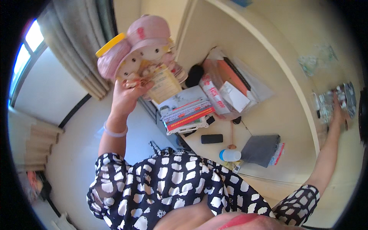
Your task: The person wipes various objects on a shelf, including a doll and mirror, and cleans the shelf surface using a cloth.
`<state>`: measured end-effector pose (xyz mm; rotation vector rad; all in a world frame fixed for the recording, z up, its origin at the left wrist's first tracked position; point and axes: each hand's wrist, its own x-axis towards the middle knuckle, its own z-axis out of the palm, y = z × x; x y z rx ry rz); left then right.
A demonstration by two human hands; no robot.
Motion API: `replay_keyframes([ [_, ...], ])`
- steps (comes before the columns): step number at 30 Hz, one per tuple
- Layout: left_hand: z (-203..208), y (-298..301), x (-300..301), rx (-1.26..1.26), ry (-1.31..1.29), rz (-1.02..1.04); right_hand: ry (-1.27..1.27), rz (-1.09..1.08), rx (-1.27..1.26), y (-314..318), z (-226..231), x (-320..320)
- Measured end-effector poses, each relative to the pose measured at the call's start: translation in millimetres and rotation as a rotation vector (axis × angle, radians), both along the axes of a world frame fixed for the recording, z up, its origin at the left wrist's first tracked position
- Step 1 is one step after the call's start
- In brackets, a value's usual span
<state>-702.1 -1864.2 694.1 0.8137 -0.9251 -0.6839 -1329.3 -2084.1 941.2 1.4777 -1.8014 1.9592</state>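
My left hand (128,94) is raised at the upper left, its fingers closed round the base of a figurine (147,36). The figurine shows two characters in pink hats, one hat with a yellow rim, and a cream card-like panel with lettering on its front. Far to the right, my right arm stretches out to a cluster of clear and silvery things (348,99) on a pale surface. My right hand (337,111) is among them; its fingers are small and partly hidden, so whether it grips one is unclear.
Below the figurine lies a stack of books and papers (188,115). A cabinet compartment holds a plastic-wrapped bundle (230,86), a black case (212,138), a white and blue bottle (230,155) and a dark grey folder (260,149). A pale partition edge (285,63) curves between my hands. Curtains (74,34) hang at left.
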Motion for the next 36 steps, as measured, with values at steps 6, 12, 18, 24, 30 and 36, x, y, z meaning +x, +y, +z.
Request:
replay_keyframes([
  [6, -48.0, -18.8, 4.6, 0.08, -0.074, -0.002, 0.244, -0.26, -0.136, -6.1, 9.8, 7.2],
  [12, -35.2, -22.0, -30.3, 0.124, 0.143, -0.169, 0.232, -0.399, 0.051, 8.8, 13.9, 5.4],
  [18, -38.6, -22.8, -34.3, 0.081, 0.1, -0.133, -0.03, 0.011, 0.088, 50.9, 11.5, 51.6],
  [24, -40.7, -26.7, -39.0, 0.055, 0.191, -0.169, 0.173, -0.133, 0.063, 45.8, 4.5, 26.9],
  [30, -43.8, -29.7, -53.7, 0.078, 0.195, -0.128, 0.261, -0.303, 0.045, 26.6, 15.8, 6.1],
  [36, -62.9, -29.2, -38.3, 0.151, 0.174, -0.151, -0.067, -0.005, 0.156, 63.8, 11.9, 47.1],
])
